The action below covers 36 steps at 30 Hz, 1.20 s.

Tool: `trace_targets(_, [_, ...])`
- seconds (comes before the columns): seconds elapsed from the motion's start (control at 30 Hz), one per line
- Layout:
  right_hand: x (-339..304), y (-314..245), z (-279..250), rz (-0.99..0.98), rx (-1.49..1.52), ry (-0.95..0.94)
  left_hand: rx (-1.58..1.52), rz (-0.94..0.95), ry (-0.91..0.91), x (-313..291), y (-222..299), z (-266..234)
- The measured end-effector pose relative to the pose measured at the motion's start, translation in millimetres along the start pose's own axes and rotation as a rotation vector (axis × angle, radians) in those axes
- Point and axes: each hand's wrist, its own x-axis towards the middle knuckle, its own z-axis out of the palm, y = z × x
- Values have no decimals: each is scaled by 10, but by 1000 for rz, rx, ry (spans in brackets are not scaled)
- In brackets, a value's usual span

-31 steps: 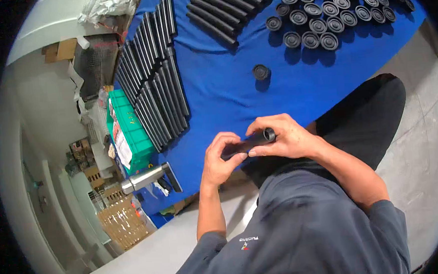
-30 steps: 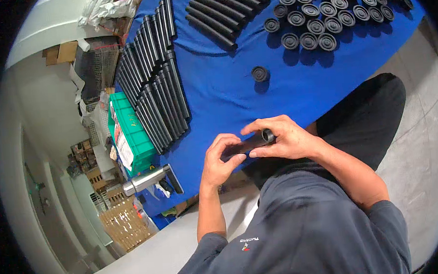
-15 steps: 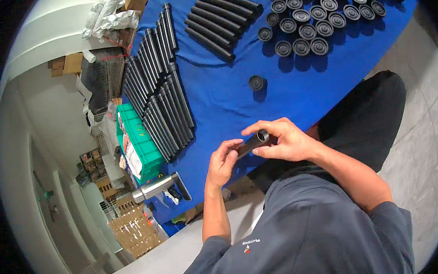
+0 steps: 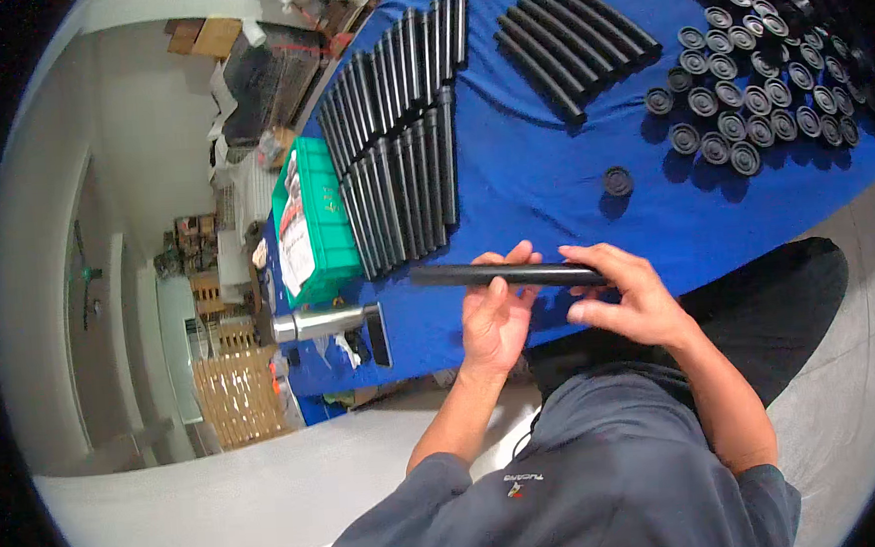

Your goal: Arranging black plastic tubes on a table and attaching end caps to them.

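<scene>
A plain black tube point(image 4: 548, 273) lies level across both my hands, just above the blue cloth. My left hand point(image 4: 498, 325) holds it near the middle, thumb on the near side and fingers behind. Around its right end curl the fingers of my right hand point(image 4: 634, 297), with the thumb a little below the tube. The tube's left end sticks out past my left hand toward the rows of tubes. Beyond my right hand, a single round black cap point(image 4: 617, 181) sits alone on the cloth.
Black tubes point(image 4: 421, 174) lie in two rows at the left, beside a green crate point(image 4: 329, 220). More tubes point(image 4: 583, 39) lie at the back. Several round black caps point(image 4: 746, 157) stand at the right. A silver cylinder point(image 4: 325, 322) lies near the table's left edge.
The tube has swung from pointing up toward me to lying level, left to right. Both hands have shifted with it, and the view has turned so the table things sit further right.
</scene>
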Motion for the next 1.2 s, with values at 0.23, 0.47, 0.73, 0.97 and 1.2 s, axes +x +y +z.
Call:
trace_targets(0.23, [-11, 42, 110, -108, -221, 119, 233, -524, 107, -214, -15, -304])
trace_targets(0.47, [15, 86, 131, -81, -163, 147, 1673, 889, -109, 65, 121, 167])
trace_targets(0.73, [-25, 94, 83, -30, 91, 93, 1383, 323, -296, 143, 80, 14])
trace_targets(0.97, [-19, 102, 40, -134, 3, 62, 1404, 217, -498, 148, 314, 90])
trace_targets(1.2, [-25, 128, 25, -97, 71, 25, 1203, 12, -421, 83, 278, -23])
